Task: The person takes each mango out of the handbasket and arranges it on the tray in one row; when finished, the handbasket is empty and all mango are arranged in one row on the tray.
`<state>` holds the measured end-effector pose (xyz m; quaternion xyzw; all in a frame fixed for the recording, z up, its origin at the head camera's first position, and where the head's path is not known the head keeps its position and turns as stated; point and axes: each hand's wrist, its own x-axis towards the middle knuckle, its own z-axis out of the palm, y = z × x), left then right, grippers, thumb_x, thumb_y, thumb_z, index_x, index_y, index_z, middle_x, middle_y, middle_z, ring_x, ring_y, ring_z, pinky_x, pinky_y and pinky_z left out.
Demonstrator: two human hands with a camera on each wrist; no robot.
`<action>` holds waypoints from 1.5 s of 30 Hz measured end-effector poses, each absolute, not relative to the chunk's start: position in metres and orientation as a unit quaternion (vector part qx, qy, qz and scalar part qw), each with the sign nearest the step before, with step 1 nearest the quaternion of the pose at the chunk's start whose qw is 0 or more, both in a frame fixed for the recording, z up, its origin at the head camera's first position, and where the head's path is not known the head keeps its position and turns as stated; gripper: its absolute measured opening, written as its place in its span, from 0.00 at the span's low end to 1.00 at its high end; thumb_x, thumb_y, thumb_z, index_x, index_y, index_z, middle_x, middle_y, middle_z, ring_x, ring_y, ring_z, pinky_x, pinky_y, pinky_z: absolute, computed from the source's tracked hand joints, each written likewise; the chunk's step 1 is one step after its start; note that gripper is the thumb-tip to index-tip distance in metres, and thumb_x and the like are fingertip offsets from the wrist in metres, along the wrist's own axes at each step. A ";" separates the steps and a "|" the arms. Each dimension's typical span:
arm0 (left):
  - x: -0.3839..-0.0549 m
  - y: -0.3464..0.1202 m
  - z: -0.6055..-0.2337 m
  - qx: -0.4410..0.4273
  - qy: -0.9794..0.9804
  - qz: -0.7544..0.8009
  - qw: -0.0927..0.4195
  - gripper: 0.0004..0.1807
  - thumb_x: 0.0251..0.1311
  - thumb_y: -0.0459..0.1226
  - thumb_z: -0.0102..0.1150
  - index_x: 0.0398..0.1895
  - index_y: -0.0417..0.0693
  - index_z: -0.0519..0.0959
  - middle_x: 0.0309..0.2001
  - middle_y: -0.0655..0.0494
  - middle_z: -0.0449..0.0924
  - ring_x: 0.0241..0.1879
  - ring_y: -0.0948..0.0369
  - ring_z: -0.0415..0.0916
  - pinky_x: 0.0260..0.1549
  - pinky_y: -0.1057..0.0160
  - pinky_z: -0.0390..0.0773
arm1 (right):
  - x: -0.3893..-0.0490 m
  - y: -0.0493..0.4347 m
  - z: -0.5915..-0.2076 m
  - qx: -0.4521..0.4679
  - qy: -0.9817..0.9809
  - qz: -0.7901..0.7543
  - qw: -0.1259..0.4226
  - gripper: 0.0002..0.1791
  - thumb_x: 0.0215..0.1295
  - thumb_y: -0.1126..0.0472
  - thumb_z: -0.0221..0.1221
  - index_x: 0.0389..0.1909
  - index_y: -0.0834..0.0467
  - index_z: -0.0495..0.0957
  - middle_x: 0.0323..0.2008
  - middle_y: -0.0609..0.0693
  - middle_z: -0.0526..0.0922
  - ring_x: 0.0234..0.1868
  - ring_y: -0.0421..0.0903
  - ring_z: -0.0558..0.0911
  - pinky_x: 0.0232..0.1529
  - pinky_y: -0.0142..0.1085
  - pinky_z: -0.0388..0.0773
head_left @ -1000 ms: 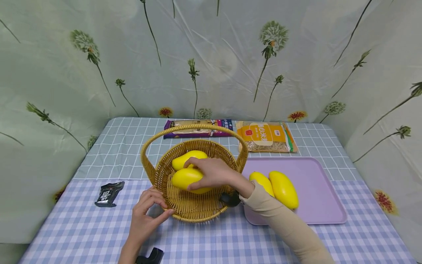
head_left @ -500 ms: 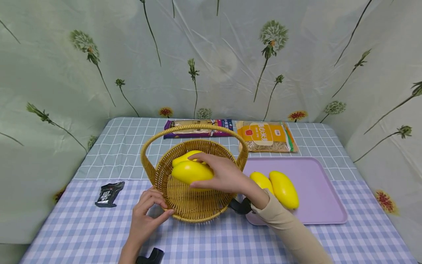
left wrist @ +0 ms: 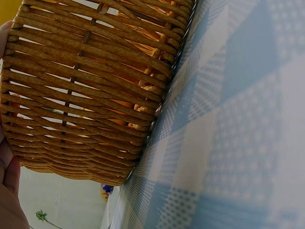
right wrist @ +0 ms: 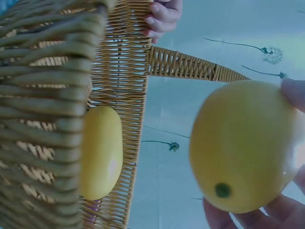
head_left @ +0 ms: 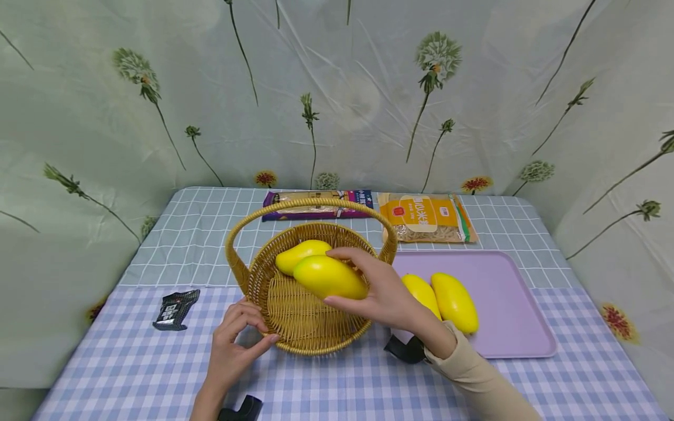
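My right hand (head_left: 379,289) grips a yellow mango (head_left: 329,276) between thumb and fingers, held above the right part of a wicker basket (head_left: 295,327). In the right wrist view the held mango (right wrist: 243,148) is clear of the basket's rim. A second mango (head_left: 300,256) lies inside the basket against its back wall. My left hand (head_left: 237,333) pinches the basket's front left rim, thumb in front and fingers at the side. The left wrist view is mostly filled by the woven basket wall (left wrist: 81,95), with part of that hand at the left edge.
Two more mangoes (head_left: 454,301) lie on a lilac tray (head_left: 516,316) to the right. Behind the basket are a purple noodle packet (head_left: 316,213) and an orange-labelled bag (head_left: 426,219). A small black packet (head_left: 176,310) lies at left. The basket's tall handle (head_left: 310,202) arches overhead.
My right hand has lifted the front mango off the basket's inside and drawn it to the right. The other mango stays in the basket. My left hand keeps its place on the rim.
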<state>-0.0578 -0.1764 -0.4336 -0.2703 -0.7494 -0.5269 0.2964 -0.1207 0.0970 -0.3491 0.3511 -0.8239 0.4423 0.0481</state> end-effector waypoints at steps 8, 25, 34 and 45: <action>-0.057 -0.176 -0.434 -0.272 -0.746 -0.530 0.298 0.14 0.47 0.38 0.73 0.23 0.44 0.75 0.33 0.53 0.75 0.42 0.57 0.70 0.64 0.54 0.61 | -0.113 0.111 -0.356 0.349 -0.789 0.499 0.080 0.36 0.50 0.58 0.72 0.61 0.51 0.66 0.51 0.44 0.76 0.41 0.43 0.76 0.40 0.36 0.79; -0.058 -0.176 -0.433 -0.270 -0.747 -0.531 0.296 0.14 0.45 0.35 0.74 0.23 0.43 0.75 0.32 0.52 0.75 0.41 0.58 0.70 0.65 0.55 0.61 | -0.104 0.151 -0.368 0.292 -0.773 0.545 0.141 0.40 0.44 0.68 0.73 0.60 0.60 0.65 0.52 0.52 0.74 0.40 0.46 0.76 0.37 0.33 0.79; -0.059 -0.177 -0.434 -0.277 -0.741 -0.534 0.300 0.14 0.46 0.37 0.74 0.23 0.44 0.75 0.32 0.53 0.75 0.42 0.59 0.69 0.65 0.54 0.60 | -0.100 0.173 -0.373 0.233 -0.748 0.597 0.174 0.38 0.45 0.77 0.65 0.60 0.67 0.61 0.53 0.54 0.71 0.43 0.46 0.75 0.45 0.29 0.77; -0.060 -0.178 -0.436 -0.279 -0.739 -0.533 0.302 0.14 0.46 0.38 0.74 0.23 0.44 0.75 0.32 0.53 0.75 0.41 0.58 0.70 0.64 0.54 0.61 | -0.102 0.201 -0.380 0.145 -0.731 0.628 0.222 0.35 0.51 0.80 0.58 0.62 0.65 0.60 0.53 0.53 0.68 0.44 0.46 0.74 0.49 0.24 0.76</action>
